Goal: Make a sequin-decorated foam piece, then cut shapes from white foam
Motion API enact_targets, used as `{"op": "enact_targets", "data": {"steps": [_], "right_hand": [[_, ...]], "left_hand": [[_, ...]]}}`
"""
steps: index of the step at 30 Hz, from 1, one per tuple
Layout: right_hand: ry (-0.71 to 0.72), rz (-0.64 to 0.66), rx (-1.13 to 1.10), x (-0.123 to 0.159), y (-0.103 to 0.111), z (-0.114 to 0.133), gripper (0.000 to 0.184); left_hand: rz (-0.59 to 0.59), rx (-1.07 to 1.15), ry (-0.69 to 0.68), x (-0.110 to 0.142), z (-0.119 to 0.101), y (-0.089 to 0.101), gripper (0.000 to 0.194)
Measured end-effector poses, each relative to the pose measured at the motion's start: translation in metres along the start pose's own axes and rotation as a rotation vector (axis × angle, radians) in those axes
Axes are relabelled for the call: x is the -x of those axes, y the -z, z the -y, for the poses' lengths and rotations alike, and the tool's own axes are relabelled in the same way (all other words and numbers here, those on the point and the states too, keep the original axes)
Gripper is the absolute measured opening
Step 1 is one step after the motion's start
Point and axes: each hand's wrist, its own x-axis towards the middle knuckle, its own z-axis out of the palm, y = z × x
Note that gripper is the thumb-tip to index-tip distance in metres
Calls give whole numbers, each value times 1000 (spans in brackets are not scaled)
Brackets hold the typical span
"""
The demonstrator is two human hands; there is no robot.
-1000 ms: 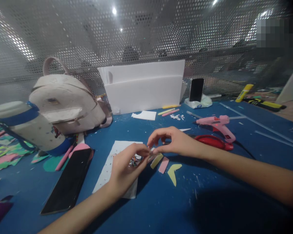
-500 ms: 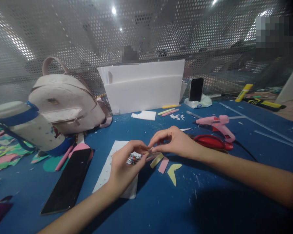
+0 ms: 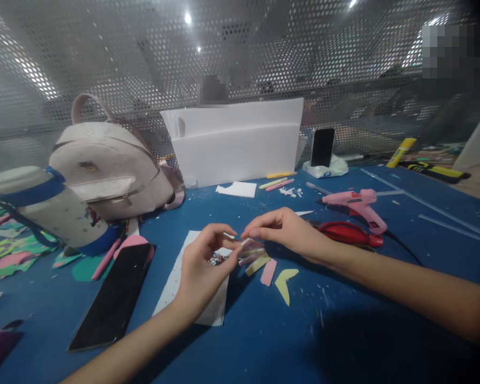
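My left hand (image 3: 204, 269) and my right hand (image 3: 282, 230) meet over the blue table (image 3: 344, 330). Both pinch a small pinkish piece (image 3: 251, 247) between their fingertips; what it is I cannot make out. Under my left hand lies a white sheet (image 3: 184, 277) with tiny coloured bits (image 3: 215, 260) on it. Just beside the fingers lie a yellow strip (image 3: 257, 265), a pink strip (image 3: 268, 272) and a yellow angled scrap (image 3: 285, 284).
A pink glue gun (image 3: 354, 204) and red scissors (image 3: 350, 233) lie to the right. A black phone (image 3: 114, 296) lies at left, near a white backpack (image 3: 104, 165) and a bottle (image 3: 44, 208). A white foam board (image 3: 236, 141) and a propped phone (image 3: 322, 148) stand behind.
The pinched piece has lifted slightly and shows more between the fingertips. My left fingers have opened a little at the top. Both arms stay in place.
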Motion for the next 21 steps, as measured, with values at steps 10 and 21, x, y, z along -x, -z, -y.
{"op": "enact_targets", "data": {"steps": [10, 21], "right_hand": [[-121, -16, -198, -2, 1, -9, 10], [-190, -15, -351, -1, 0, -12, 22]], "left_hand": [[41, 16, 35, 1, 1, -1, 24], [67, 29, 30, 1, 2, -1, 23]]}}
